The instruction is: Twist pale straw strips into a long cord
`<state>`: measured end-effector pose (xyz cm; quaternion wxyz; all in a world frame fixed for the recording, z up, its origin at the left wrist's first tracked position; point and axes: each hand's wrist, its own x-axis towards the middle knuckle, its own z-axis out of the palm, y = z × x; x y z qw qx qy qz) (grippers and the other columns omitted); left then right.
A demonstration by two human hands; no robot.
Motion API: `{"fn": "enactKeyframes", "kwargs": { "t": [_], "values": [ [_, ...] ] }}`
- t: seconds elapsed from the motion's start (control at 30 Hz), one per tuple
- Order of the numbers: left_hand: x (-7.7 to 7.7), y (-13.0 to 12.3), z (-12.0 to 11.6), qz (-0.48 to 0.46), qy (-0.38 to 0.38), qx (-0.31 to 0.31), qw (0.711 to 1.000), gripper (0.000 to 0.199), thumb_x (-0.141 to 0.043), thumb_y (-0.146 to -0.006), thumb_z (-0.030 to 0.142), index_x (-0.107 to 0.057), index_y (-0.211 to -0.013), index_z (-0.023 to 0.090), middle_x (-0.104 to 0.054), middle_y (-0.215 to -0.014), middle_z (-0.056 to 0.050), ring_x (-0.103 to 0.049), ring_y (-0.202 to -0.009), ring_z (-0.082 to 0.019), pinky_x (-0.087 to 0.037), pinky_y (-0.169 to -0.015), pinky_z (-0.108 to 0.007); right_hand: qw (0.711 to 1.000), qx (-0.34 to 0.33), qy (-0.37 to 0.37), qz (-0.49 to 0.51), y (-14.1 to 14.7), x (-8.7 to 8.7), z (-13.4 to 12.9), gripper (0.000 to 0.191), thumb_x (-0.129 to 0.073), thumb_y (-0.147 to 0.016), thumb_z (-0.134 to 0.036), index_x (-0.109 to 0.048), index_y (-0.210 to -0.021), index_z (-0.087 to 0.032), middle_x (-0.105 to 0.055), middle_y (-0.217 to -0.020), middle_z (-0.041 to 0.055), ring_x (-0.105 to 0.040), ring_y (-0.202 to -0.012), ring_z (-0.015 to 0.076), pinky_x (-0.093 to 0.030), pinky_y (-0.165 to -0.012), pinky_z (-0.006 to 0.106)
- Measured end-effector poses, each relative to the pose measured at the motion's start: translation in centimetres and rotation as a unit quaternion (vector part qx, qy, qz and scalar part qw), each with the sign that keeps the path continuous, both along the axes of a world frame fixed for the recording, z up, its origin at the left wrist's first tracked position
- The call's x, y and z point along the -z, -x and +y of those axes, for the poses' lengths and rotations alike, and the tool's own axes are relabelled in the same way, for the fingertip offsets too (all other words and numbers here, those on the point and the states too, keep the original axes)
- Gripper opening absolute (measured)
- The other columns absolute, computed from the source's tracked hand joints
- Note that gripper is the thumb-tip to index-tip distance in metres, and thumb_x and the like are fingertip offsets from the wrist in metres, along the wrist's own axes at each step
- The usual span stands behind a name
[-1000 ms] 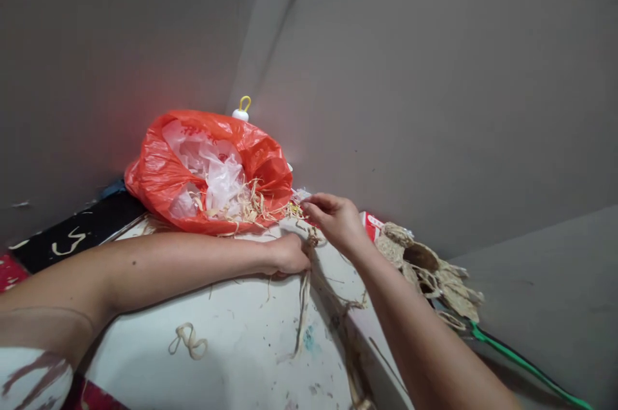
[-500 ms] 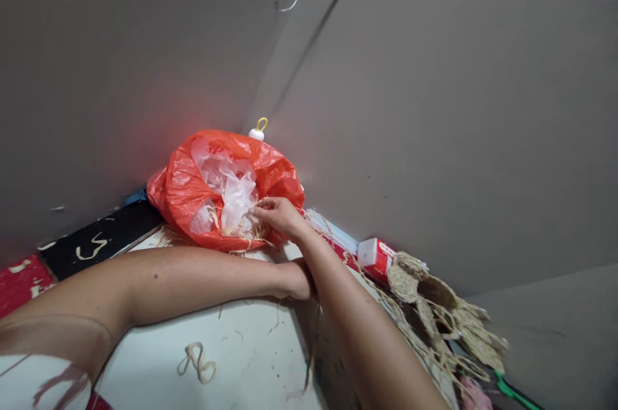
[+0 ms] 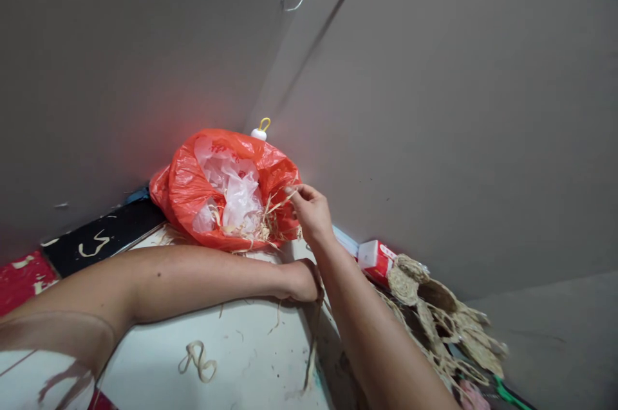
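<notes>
A red plastic bag (image 3: 181, 188) stands with its mouth wide, a crumpled white translucent bag (image 3: 241, 197) and pale straw-like strips (image 3: 267, 224) inside it. At its right edge my right hand (image 3: 309, 207) pinches some of those strips between thumb and fingertips. Lower down, my left hand (image 3: 303, 280) lies at the right edge of the white surface (image 3: 251, 352), its fingers mostly hidden behind my right forearm. A twisted strand (image 3: 313, 345) hangs below my left hand. One curled pale strip (image 3: 197, 362) lies on the white surface.
Woven straw pieces and cords (image 3: 434, 307) lie at the right beside a red and white packet (image 3: 376, 260). A black panel (image 3: 111, 236) is at the left. Grey walls meet behind the bag, where a white object with a yellow loop (image 3: 259, 132) sits.
My right hand has moved right and slightly up, from inside the bag's mouth to its right edge, drawing pale strips along. My left hand has stayed nearly in place.
</notes>
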<state>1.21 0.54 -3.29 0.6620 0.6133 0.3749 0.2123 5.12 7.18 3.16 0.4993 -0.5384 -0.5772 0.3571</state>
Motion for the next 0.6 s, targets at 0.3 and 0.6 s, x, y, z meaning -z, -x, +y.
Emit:
{"fn": "enactKeyframes", "kwargs": {
  "t": [0.3,0.6],
  "values": [
    [-1.6,0.5,-0.5,0.146,-0.077,0.083,0.983,0.008,-0.056,-0.067,0.015,-0.062,-0.071,0.012,-0.041,-0.043,0.003,-0.036,-0.034,-0.011,-0.029,-0.039,-0.025,0.991,-0.111,0.069,-0.027,-1.1,-2.6,-2.1,0.029,-0.071,-0.065,-0.042,-0.059,-0.073,-0.017,-0.066,-0.067,0.0026,-0.056,-0.049,0.0099,-0.042,-0.045,0.02],
    [-1.4,0.3,-0.4,0.165,-0.099,0.094,0.977,0.019,-0.053,-0.068,0.016,-0.066,-0.081,0.009,-0.046,-0.048,0.0,-0.038,-0.037,-0.012,-0.033,-0.042,-0.026,0.983,0.029,-0.022,-0.179,-3.0,0.5,-1.3,0.03,-0.055,-0.076,-0.039,-0.065,-0.083,-0.013,-0.067,-0.069,0.0056,-0.057,-0.048,0.0146,-0.044,-0.04,0.025]
  ]
}}
